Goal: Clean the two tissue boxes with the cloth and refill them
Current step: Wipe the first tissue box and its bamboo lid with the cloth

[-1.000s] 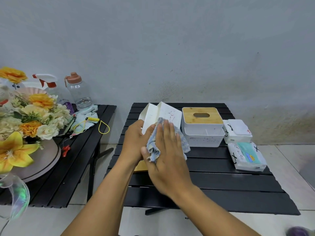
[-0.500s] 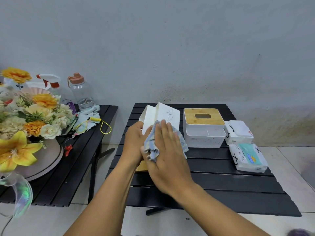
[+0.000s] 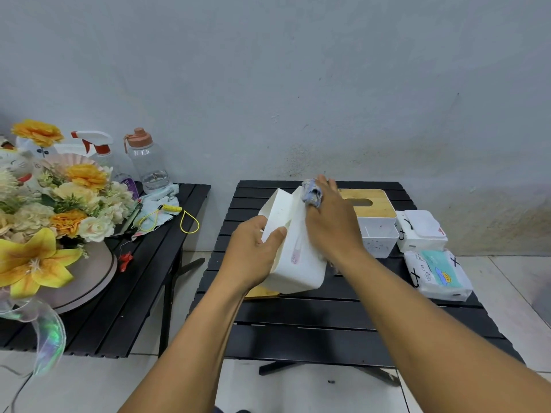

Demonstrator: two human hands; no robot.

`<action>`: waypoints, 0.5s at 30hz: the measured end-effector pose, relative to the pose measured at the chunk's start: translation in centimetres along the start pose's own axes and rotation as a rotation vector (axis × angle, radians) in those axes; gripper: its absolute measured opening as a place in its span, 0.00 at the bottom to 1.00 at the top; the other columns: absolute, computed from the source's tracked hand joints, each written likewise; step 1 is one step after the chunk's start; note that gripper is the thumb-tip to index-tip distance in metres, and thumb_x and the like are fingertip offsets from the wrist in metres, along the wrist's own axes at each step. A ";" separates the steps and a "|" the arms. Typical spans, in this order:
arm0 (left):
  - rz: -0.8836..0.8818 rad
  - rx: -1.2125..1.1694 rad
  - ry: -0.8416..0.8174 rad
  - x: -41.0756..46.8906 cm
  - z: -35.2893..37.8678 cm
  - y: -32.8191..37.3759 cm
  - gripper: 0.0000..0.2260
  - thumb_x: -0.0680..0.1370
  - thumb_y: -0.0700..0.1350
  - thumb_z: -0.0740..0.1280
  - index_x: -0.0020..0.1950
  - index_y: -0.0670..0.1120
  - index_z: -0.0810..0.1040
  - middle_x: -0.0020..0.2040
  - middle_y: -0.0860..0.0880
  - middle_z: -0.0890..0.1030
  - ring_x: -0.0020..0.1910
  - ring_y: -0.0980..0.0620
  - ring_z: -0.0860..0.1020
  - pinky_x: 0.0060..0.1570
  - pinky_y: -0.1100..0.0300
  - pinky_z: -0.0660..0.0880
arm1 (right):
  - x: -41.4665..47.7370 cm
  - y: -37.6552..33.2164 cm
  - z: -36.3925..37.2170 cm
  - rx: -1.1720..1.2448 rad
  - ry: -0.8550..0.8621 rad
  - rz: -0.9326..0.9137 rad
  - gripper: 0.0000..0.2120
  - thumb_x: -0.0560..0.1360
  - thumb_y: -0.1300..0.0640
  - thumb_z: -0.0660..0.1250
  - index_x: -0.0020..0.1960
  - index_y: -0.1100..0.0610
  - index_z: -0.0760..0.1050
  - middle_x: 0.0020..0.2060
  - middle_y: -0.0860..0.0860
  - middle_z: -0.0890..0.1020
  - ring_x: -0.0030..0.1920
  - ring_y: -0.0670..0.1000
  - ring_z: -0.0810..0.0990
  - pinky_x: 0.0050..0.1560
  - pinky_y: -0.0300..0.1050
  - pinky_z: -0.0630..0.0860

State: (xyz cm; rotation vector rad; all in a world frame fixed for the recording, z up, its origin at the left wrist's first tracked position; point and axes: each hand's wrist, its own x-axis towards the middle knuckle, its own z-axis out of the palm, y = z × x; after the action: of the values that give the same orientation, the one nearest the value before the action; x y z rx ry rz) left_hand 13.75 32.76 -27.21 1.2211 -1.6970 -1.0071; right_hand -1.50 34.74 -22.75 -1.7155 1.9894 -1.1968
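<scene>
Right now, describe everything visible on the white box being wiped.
The white box, plastic-looking with rounded corners, has no lid and a faint pink mark on its broad face. It is tilted, far end raised, above the black table. The left hand grips its near left edge; the right hand holds a blue cloth against its far top edge.

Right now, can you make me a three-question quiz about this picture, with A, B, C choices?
1. Where is the cloth? A) on the flowers B) on the tilted white box's raised far end, in the right hand C) on the floor
2. How many tissue packs lie at the table's right side? A) one B) two C) five
3. The second box's wooden lid is: A) on B) off C) snapped
Answers: 1 B, the right hand holds it there. 2 B, one lies behind the other. 3 A, it sits flush on top.
</scene>
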 end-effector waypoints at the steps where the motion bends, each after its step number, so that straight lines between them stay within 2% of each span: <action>1: -0.005 -0.002 0.010 0.0 0.0 0.2 0.11 0.83 0.46 0.67 0.40 0.53 0.76 0.30 0.62 0.79 0.29 0.65 0.75 0.27 0.73 0.65 | -0.2 -0.1 0.0 0.003 -0.003 -0.013 0.26 0.79 0.65 0.56 0.77 0.56 0.62 0.78 0.50 0.62 0.77 0.52 0.58 0.70 0.43 0.60; 3: -0.015 0.006 0.046 0.0 0.0 0.6 0.15 0.83 0.46 0.67 0.36 0.52 0.72 0.25 0.63 0.75 0.25 0.63 0.71 0.24 0.72 0.62 | -1.8 -0.2 0.6 -0.039 -0.029 -0.110 0.30 0.78 0.66 0.58 0.79 0.55 0.59 0.79 0.48 0.60 0.79 0.50 0.54 0.76 0.43 0.54; 5: -0.027 0.020 0.076 0.2 0.1 1.0 0.19 0.83 0.43 0.66 0.34 0.50 0.65 0.21 0.62 0.69 0.22 0.62 0.66 0.22 0.70 0.60 | -3.9 0.0 1.7 -0.060 -0.044 -0.182 0.32 0.78 0.66 0.59 0.80 0.54 0.55 0.79 0.46 0.57 0.79 0.44 0.49 0.76 0.37 0.46; 6: -0.033 0.026 0.085 0.3 0.0 0.9 0.20 0.83 0.43 0.65 0.34 0.49 0.64 0.20 0.61 0.68 0.21 0.61 0.65 0.22 0.69 0.60 | -5.0 0.3 2.2 -0.054 -0.048 -0.196 0.32 0.78 0.66 0.59 0.80 0.53 0.55 0.79 0.45 0.57 0.78 0.41 0.48 0.76 0.35 0.46; 8: -0.047 0.026 0.115 0.5 -0.1 0.6 0.18 0.83 0.44 0.66 0.34 0.48 0.66 0.22 0.61 0.69 0.23 0.60 0.65 0.23 0.70 0.61 | -6.6 0.7 2.8 -0.030 -0.046 -0.229 0.32 0.78 0.67 0.60 0.79 0.54 0.58 0.78 0.45 0.60 0.75 0.37 0.49 0.75 0.32 0.46; 10: -0.056 0.001 0.132 0.6 -0.3 0.6 0.15 0.83 0.45 0.67 0.37 0.47 0.72 0.29 0.59 0.76 0.25 0.62 0.71 0.25 0.71 0.64 | -7.6 1.0 3.3 -0.029 -0.029 -0.263 0.30 0.76 0.68 0.61 0.77 0.56 0.64 0.76 0.48 0.65 0.74 0.38 0.53 0.74 0.31 0.49; 12: -0.060 -0.035 0.134 0.6 -0.3 0.6 0.12 0.84 0.45 0.67 0.40 0.47 0.76 0.34 0.55 0.80 0.28 0.64 0.75 0.27 0.72 0.68 | -7.8 1.2 3.3 -0.027 0.008 -0.287 0.30 0.73 0.68 0.62 0.75 0.59 0.68 0.74 0.51 0.70 0.73 0.41 0.59 0.73 0.39 0.57; 15: -0.022 -0.001 0.109 0.7 -0.3 0.7 0.12 0.84 0.46 0.67 0.42 0.43 0.77 0.34 0.51 0.80 0.31 0.60 0.73 0.31 0.67 0.68 | -6.5 0.8 2.4 0.011 0.029 -0.279 0.31 0.71 0.69 0.62 0.73 0.58 0.71 0.72 0.52 0.73 0.73 0.44 0.64 0.73 0.46 0.63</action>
State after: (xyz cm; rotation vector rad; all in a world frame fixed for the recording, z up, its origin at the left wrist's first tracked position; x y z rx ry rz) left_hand 13.64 32.23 -26.38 1.2740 -1.6017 -0.9372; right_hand 1.29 39.65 -26.89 -2.0317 1.7979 -1.3215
